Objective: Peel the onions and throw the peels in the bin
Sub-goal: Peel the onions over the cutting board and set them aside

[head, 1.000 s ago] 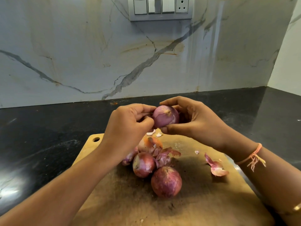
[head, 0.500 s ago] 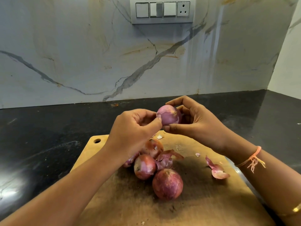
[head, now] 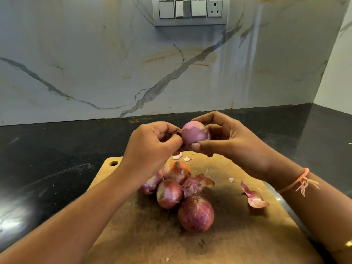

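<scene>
Head view shows you holding the onion in the air over the far end of the cutting board. Your right hand curls round it, thumb beneath and fingers over the top. Your left hand pinches a flap of skin at its left side. Expect it to be light and firm, slick where bared, with papery skin that tears easily. Grip the bulb by its ends and pull the flap from close to its base. Since a second ago the onion has turned in your right hand and shows a smoother, paler face. The heap of onions on the board has not moved. No bin is in view.
</scene>
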A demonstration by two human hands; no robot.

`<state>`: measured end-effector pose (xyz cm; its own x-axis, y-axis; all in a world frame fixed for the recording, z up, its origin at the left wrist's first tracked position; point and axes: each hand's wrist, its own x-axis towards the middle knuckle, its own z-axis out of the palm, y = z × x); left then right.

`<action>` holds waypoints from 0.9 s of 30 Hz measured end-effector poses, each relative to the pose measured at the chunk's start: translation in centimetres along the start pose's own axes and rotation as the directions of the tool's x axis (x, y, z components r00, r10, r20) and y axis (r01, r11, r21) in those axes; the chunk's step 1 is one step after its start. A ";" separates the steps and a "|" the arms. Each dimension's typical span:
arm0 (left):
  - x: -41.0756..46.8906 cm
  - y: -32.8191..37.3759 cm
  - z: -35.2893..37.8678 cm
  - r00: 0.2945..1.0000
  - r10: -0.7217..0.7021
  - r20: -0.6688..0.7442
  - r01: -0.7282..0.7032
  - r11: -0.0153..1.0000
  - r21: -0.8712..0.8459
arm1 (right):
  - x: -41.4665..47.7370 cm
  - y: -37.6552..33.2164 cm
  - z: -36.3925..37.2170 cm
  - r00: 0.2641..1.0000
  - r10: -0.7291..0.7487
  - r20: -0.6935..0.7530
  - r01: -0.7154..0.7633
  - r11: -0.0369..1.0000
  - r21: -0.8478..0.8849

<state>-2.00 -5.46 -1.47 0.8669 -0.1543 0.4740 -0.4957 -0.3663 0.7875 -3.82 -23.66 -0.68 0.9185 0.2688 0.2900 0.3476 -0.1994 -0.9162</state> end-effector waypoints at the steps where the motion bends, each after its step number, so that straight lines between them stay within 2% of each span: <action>1: 0.0 0.0 0.0 1.000 -0.006 0.011 0.006 1.000 -0.013 | 0.0 0.0 -0.1 1.000 0.024 0.018 -0.025 0.999 0.046; 6: 0.1 -0.3 -0.2 0.999 0.045 0.007 -0.046 0.997 0.065 | 0.3 0.4 -0.4 0.991 0.102 0.083 -0.122 0.946 0.300; 11: 0.1 -0.8 -0.3 0.999 0.027 0.039 -0.033 0.987 0.159 | 0.3 0.1 -0.9 0.994 0.074 0.081 -0.104 0.871 0.481; 13: 0.1 -0.7 -0.3 0.998 0.039 0.052 -0.047 0.985 0.165 | 0.3 0.1 -1.1 0.995 0.075 0.061 -0.096 0.861 0.499; 16: -0.1 -0.5 -0.2 0.993 0.092 0.074 -0.104 0.979 0.174 | 0.4 0.3 -1.1 0.993 0.102 0.064 -0.120 0.881 0.458; 21: -0.2 -0.4 -0.2 0.991 0.122 0.050 -0.128 0.984 0.124 | 0.3 0.7 -0.7 0.985 0.154 0.077 -0.168 0.960 0.225; 27: -0.3 -0.5 -0.2 0.990 0.115 0.082 -0.124 0.984 0.125 | 0.1 0.7 -0.2 0.993 0.084 0.085 -0.081 0.996 -0.033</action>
<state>-2.02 -5.06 -1.88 0.8057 -0.2700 0.5272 -0.5892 -0.4563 0.6668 -3.46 -23.96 -1.19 0.9251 0.3300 0.1877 0.2779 -0.2518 -0.9270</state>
